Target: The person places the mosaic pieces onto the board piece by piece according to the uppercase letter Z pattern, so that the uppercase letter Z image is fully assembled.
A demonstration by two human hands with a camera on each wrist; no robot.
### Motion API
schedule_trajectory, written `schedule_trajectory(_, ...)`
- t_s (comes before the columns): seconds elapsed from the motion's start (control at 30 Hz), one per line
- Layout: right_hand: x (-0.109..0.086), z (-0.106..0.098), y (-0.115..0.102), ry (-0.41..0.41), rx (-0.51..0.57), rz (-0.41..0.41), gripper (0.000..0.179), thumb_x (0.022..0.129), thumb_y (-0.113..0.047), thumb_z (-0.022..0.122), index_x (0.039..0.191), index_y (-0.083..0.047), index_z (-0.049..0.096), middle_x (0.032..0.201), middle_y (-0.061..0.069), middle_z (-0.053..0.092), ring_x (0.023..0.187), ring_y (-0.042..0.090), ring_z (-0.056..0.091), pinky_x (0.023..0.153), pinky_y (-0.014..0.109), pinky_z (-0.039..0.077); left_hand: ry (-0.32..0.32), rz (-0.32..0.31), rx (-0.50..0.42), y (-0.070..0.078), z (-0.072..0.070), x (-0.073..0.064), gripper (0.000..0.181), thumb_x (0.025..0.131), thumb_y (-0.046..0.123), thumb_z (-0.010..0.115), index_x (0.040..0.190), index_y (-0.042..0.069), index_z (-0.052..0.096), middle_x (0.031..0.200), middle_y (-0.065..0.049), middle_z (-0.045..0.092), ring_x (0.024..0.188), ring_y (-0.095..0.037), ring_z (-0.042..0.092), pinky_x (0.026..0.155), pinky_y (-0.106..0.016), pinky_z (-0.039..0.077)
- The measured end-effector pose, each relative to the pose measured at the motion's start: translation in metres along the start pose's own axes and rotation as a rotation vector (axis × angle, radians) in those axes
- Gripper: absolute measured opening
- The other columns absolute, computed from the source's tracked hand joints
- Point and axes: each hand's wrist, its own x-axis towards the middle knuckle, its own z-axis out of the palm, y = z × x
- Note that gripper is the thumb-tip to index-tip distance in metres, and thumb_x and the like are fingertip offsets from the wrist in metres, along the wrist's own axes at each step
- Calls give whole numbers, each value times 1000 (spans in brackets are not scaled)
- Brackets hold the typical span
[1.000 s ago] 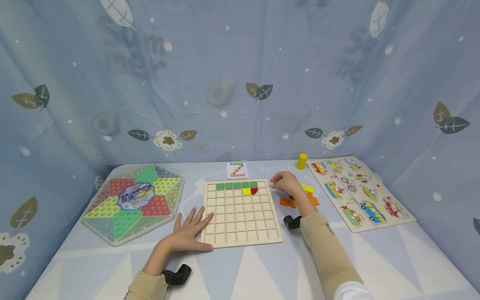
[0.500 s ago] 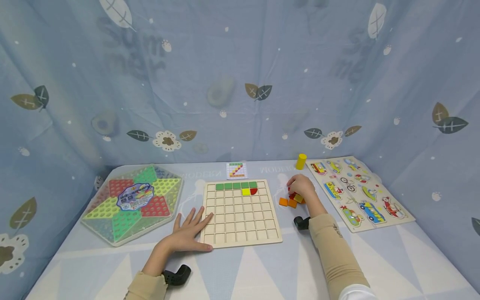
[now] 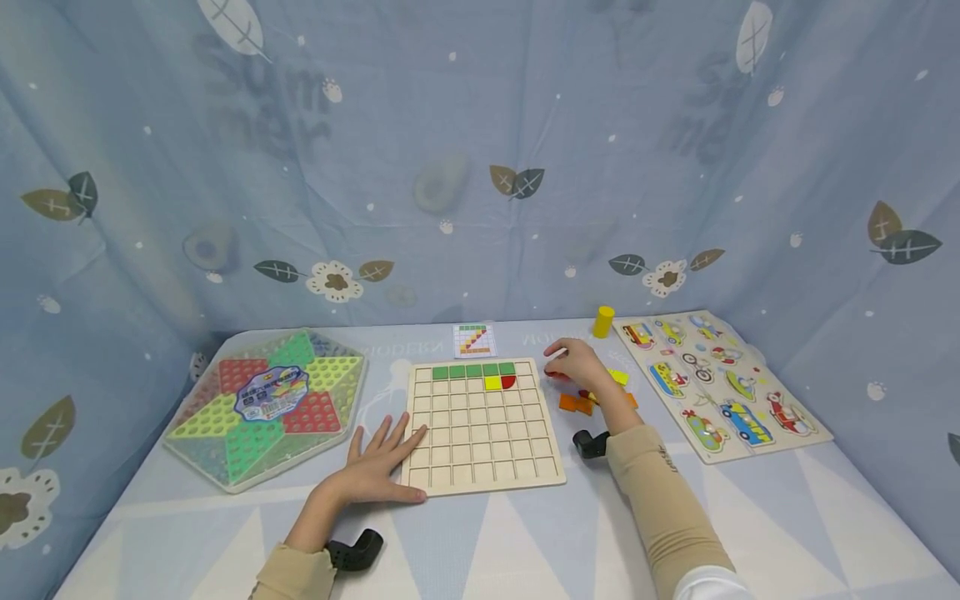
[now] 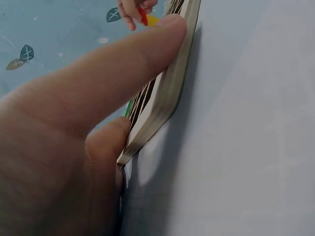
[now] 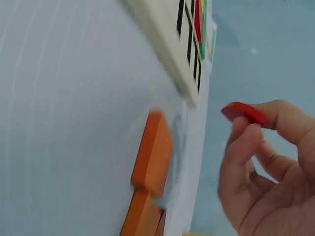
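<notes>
My right hand [image 3: 583,367] is beside the upper right corner of the wooden grid board [image 3: 480,454], above the table. Between thumb and forefinger it pinches a red rounded tile [image 5: 243,112], which shows tilted in the right wrist view. Spread flat, my left hand [image 3: 378,468] rests at the board's left side, its thumb at the lower left corner and fingertips on the left edge. Green squares [image 3: 474,372] fill part of the board's top row. Below their right end sit a yellow square [image 3: 492,383] and a red quarter-round tile [image 3: 508,382].
Loose orange tiles [image 3: 576,404] and yellow tiles [image 3: 618,377] lie under and around the right forearm. Behind the board is a pattern card [image 3: 474,341]. A yellow cylinder [image 3: 603,322] stands near a vehicle puzzle [image 3: 723,387]. At left lies a star-patterned hexagonal game box [image 3: 270,404].
My right hand went right to the loose tiles, then came back left toward the board with a red rounded tile pinched in it. The left hand and board have not moved.
</notes>
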Motion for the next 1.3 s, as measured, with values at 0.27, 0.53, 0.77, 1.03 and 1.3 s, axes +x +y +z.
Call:
schedule_trajectory(0.27,-5,30,-28,-264,98,-227,22,87,3,58,109,3,61,103,14,61,84,19,58,73,28,52,-2,-4,7,-1,1,0,97,71,59,67,147,16,25,154,-17,6,139,-40,-3,102,-64,-12)
schedule_trajectory(0.53,-7,55,-43,-303,-114,-380,20,75,12,66,91,0,64,81,5,62,75,16,57,65,25,48,-3,-7,8,-2,4,0,98,71,61,67,147,16,25,154,-16,6,139,-40,-3,102,-63,-13)
schedule_trajectory(0.77,-10,64,-50,-194,-368,-463,15,73,6,72,79,-8,67,72,-1,63,67,12,58,62,24,48,-6,-11,9,-3,5,2,98,70,62,67,147,18,25,154,-15,5,140,-39,-4,102,-63,-13)
schedule_trajectory(1.03,-8,64,-51,-100,-501,-437,16,73,-10,78,77,-12,63,72,-2,60,66,13,54,62,27,46,-9,-11,8,-2,2,2,98,71,60,67,148,17,24,154,-16,4,140,-39,-5,102,-64,-13)
schedule_trajectory(1.3,-5,38,-30,-37,-255,-316,12,77,-12,74,82,-8,64,81,2,64,78,18,56,70,32,47,-10,-14,6,-3,2,2,98,71,60,67,148,17,24,154,-16,4,140,-39,-5,102,-64,-13)
